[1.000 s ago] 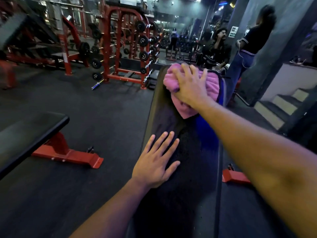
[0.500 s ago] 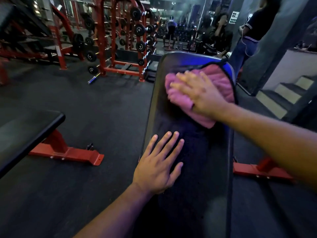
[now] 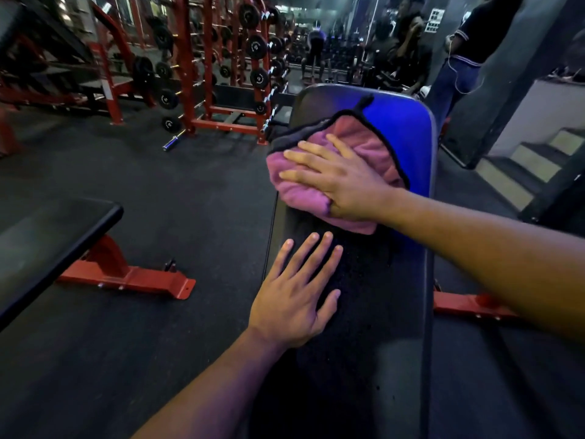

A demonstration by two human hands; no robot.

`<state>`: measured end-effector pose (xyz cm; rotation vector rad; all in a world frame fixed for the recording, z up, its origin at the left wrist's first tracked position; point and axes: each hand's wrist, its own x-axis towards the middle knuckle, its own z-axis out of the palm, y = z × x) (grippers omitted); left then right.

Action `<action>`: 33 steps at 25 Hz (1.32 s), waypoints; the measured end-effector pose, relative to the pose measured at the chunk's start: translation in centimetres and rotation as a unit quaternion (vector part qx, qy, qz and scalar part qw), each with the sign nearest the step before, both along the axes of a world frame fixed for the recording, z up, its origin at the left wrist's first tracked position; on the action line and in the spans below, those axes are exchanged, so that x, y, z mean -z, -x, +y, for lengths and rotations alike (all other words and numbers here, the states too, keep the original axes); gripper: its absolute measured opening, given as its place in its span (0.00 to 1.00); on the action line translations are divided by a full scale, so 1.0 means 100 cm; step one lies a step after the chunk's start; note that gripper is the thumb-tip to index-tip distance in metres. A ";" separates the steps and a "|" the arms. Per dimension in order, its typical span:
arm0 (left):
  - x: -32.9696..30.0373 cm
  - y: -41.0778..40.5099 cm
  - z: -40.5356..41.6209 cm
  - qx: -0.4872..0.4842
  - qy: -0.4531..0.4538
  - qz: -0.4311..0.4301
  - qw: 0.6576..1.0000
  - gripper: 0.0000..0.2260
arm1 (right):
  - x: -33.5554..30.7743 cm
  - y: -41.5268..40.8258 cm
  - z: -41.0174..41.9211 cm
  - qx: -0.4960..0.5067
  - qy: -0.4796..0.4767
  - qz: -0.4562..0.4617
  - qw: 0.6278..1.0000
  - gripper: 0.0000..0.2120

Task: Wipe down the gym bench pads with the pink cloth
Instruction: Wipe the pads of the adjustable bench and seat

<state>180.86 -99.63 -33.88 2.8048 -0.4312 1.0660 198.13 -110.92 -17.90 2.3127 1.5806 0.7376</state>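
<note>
Right now the right hand (image 3: 340, 179) is lying flat on the pink cloth (image 3: 354, 147), fingers straight and spread, pressing it onto the bench pad (image 3: 380, 312) rather than pinching it — nothing is curling round the fabric. The cloth is bunched, with a black-trimmed edge folding up on its far side, and it is sitting on the upper part of the pad, toward the pad's left edge; a little of it seems to be overhanging that edge. To the cloth's right, a blue-lit strip of the pad is showing bare.

The left hand (image 3: 294, 299) is resting palm-down on the same pad, fingers straight and a little apart, holding nothing. It is lying nearer the person than the cloth, with its fingertips just short of the cloth's near hem — close, but not touching as far as can be seen.

The pad's long axis is running away from the person, sloping up to its rounded far end. So the unwiped length probably lies along that axis, nearer the person — right where the left hand is sitting. A downward stroke would be heading straight into those fingers, so that hand would likely need to shift first.

A second bench (image 3: 53, 242) is standing well apart to the left.
</note>
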 end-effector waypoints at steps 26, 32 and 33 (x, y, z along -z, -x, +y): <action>0.038 0.066 -0.037 -0.089 -0.003 0.053 0.995 0.32 | 0.116 0.151 -0.117 0.316 -0.255 0.125 0.905 0.33; 0.048 0.060 -0.036 -0.081 0.006 0.014 0.997 0.31 | 0.093 0.107 -0.110 0.336 -0.359 0.118 0.863 0.31; 0.047 0.061 -0.035 -0.080 0.009 0.014 0.997 0.31 | 0.094 0.105 -0.111 0.333 -0.372 0.121 0.858 0.31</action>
